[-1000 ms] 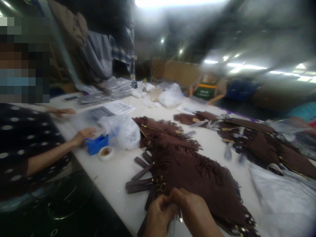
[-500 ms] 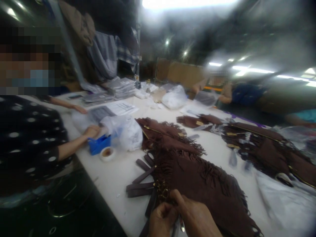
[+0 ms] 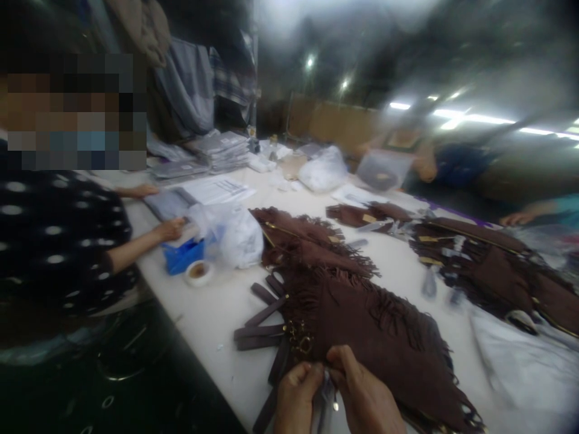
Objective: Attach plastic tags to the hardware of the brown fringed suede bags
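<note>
My left hand [image 3: 295, 398] and my right hand [image 3: 365, 395] are close together at the bottom middle, over the near side of a brown fringed bag [image 3: 362, 325]. Both have fingers pinched. Between them hangs a narrow piece of translucent plastic [image 3: 324, 401], its upper end at the fingertips. A small shiny metal end [image 3: 335, 406] shows beside my right fingers. Just beyond my hands lie gold-coloured metal clasps [image 3: 301, 339] and folded brown straps [image 3: 259, 337]. Whatever else the fingers cover is hidden.
Further brown fringed bags [image 3: 307, 241] lie on the white table [image 3: 203, 328]. At left, a person in a dotted top [image 3: 54, 241] works near a blue tape dispenser [image 3: 183, 256] and a tape roll [image 3: 198, 272]. White plastic [image 3: 520, 367] lies at right; other people are across the table.
My hands have drawn slightly apart, and more of the translucent plastic shows between them. The co-worker at left has shifted their hands. The camera view has tilted down a little.
</note>
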### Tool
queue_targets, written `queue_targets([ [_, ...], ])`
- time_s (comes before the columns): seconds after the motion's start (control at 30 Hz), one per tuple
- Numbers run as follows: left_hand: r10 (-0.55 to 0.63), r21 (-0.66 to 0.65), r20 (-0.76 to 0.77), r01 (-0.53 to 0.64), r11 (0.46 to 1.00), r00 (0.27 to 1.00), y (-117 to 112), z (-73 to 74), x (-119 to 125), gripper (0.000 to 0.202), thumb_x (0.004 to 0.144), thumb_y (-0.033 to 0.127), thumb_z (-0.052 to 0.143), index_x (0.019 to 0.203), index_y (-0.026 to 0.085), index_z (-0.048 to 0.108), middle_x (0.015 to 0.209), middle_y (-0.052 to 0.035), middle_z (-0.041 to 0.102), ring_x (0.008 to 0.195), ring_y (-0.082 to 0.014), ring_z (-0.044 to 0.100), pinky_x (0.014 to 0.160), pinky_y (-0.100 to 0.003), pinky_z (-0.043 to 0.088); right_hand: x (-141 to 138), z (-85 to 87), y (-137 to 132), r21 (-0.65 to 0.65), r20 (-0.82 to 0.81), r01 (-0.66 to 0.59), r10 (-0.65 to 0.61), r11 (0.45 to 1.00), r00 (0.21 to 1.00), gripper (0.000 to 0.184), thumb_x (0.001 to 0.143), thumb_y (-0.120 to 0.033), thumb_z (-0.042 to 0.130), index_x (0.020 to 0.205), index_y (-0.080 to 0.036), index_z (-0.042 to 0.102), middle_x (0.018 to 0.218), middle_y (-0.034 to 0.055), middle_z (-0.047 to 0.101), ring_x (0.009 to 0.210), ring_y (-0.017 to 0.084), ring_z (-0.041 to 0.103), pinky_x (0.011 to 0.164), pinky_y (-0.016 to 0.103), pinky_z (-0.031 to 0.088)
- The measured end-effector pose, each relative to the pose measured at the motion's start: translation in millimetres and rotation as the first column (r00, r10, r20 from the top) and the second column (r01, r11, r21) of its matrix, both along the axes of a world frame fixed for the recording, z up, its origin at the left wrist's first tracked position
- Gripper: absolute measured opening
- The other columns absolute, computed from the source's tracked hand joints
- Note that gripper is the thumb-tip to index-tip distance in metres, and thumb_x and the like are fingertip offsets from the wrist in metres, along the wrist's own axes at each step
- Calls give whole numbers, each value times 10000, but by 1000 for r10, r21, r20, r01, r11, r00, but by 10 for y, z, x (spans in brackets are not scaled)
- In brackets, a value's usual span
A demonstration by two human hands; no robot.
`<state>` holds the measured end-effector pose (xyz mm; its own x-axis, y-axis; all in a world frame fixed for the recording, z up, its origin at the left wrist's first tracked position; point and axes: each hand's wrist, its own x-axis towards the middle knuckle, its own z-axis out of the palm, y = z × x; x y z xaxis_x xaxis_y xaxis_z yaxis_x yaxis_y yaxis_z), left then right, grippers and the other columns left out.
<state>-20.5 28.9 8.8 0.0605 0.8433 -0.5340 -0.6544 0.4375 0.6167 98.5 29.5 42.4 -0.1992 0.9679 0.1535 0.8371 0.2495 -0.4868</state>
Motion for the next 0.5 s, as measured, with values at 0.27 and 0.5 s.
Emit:
queue_targets([
  [0.27,6,1,-45,-6,1000,999,-20,31,-4,397,551,485,847,646,132,691,598,-39,627,593,-163,569,595,-255,450,-70,-167,-102,41,-100,160,-156,986,983,181,947,-296,359,943,-258,536,810,20,704,705,167,701,612,238,520],
  [0.5,-55,98,-202,76,992,978,-43,-148,-18,451,643,576,765,641,134,676,615,-39,610,617,-153,521,618,-253,418,-145,-363,-299,-216,-485,365,-424,906,765,323,885,-532,457,991,-252,579,834,28,721,658,180,691,611,246,538],
])
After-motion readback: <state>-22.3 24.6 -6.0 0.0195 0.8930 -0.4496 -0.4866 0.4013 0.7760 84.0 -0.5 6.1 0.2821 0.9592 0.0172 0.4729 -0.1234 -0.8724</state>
